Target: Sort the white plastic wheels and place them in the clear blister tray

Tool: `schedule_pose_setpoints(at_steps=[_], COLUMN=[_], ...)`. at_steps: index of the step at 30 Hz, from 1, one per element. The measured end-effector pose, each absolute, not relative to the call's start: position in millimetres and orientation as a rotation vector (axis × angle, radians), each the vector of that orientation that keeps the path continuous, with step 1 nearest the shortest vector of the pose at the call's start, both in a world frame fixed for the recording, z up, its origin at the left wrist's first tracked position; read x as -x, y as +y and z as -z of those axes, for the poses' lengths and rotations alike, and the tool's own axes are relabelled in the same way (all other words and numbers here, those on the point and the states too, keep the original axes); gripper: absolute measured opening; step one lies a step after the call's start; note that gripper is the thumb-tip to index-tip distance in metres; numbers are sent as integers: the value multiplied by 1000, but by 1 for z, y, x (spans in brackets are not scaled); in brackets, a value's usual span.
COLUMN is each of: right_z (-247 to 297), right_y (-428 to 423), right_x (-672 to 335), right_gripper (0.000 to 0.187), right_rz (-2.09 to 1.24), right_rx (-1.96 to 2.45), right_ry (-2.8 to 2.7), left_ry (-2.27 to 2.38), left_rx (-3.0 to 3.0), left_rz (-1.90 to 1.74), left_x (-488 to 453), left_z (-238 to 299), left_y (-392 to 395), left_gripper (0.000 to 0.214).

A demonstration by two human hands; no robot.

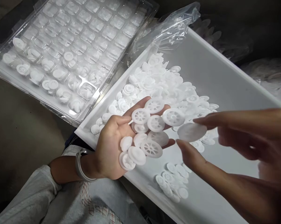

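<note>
My left hand (109, 143) lies palm up over the white tray, its fingers stretched beneath several white plastic gears (152, 148). Some of these gears have spoked centres; others look solid. To the right, my right hand (243, 124) pinches one white plastic disc (192, 132) between thumb and forefinger, just beside the gears in the left palm. The disc is slightly blurred, so its teeth cannot be made out. Below the hands, a large pile of white plastic parts (159, 77) fills part of the tray (210, 59).
A clear blister tray (93, 23) with many compartments stands at upper left; its near rows hold white parts (69, 57). Crumpled clear plastic (168, 28) overlaps the white tray's far corner. A smaller group of white discs (173, 182) lies at the tray's near side. Bagged parts (268, 74) sit at right.
</note>
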State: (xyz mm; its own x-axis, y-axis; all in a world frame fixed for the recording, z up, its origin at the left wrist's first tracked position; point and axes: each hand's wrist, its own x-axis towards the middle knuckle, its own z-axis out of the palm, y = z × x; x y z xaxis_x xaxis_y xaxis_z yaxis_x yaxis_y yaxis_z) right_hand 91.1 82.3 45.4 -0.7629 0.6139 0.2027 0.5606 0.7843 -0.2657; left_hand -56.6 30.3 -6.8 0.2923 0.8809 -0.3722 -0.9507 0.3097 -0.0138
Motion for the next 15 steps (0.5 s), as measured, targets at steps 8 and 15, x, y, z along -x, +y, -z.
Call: schedule_pose_setpoints(at_steps=[8, 15], right_z=[6, 48], right_y=[33, 29], right_x=[-146, -219], right_gripper=[9, 15], right_rz=[-202, -448], right_rx=[1030, 1064], right_ry=[-2723, -2856], left_ry=[329, 365], left_rx=[256, 271], left_rz=[-1196, -1190], left_x=[59, 58], left_z=[5, 3], left_y=[31, 33], left_gripper=[59, 57])
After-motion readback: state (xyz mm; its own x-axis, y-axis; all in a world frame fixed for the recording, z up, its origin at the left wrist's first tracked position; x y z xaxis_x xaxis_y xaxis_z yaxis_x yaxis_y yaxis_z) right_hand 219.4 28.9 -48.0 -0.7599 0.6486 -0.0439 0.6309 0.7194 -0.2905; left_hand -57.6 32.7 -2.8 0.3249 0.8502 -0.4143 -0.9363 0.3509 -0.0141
